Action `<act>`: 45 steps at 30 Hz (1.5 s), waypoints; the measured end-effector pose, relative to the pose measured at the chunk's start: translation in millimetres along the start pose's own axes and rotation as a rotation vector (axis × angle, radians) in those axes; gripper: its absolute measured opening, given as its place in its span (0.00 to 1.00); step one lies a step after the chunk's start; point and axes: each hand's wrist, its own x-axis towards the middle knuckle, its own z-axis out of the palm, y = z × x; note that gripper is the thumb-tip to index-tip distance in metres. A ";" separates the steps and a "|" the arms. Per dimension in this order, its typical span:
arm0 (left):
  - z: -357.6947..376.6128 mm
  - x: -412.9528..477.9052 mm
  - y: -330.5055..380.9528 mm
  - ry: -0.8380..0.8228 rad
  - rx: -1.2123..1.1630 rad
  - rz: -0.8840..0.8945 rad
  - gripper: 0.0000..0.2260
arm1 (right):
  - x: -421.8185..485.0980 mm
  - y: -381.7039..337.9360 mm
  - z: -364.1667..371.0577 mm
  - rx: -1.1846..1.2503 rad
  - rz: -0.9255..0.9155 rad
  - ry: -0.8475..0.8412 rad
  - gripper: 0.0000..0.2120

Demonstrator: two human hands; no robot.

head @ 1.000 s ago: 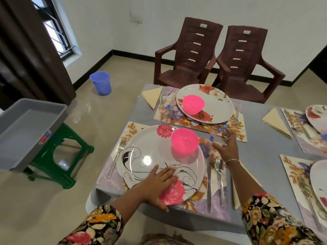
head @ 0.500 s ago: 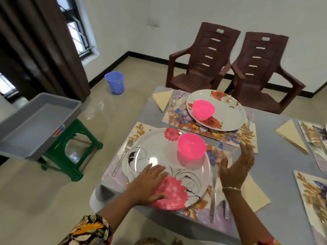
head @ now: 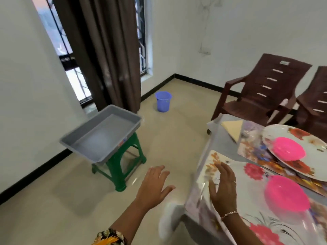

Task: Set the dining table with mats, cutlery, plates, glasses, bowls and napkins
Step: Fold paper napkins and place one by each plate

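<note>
The set table fills the right side. A floral mat (head: 211,160) carries the near white plate (head: 254,184), and a pink bowl (head: 285,192) sits on that plate. Behind it a second flowered plate (head: 300,137) holds another pink bowl (head: 288,149), with a folded yellow napkin (head: 232,129) on the table's far left corner. My right hand (head: 223,187) hovers open over the left edge of the near mat and plate, fingers straight. My left hand (head: 154,185) is open in the air left of the table, above the floor, holding nothing.
A grey tray (head: 100,135) sits on a green plastic stool (head: 120,167) to the left. A blue bucket (head: 163,101) stands on the floor by the brown curtain (head: 104,50). Two brown plastic chairs (head: 261,91) stand behind the table.
The view has swung left toward the tray. My left hand has come off the near plate and moved left off the table. My right hand has shifted across to the plate's left edge.
</note>
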 end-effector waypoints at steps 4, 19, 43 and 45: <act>-20.0 -2.6 -67.2 -0.044 -0.020 -0.030 0.32 | 22.0 -51.1 54.1 -0.051 0.007 -0.036 0.22; -21.0 156.7 -182.6 -0.188 0.122 0.101 0.35 | 149.5 -64.4 161.9 -0.165 0.130 -0.018 0.23; 57.1 580.1 -44.1 -0.379 -0.001 0.917 0.28 | 342.1 95.7 108.0 -0.476 0.637 0.324 0.24; 63.2 620.2 -30.4 -0.435 -0.004 0.975 0.30 | 364.6 111.8 105.1 -0.517 0.702 0.342 0.23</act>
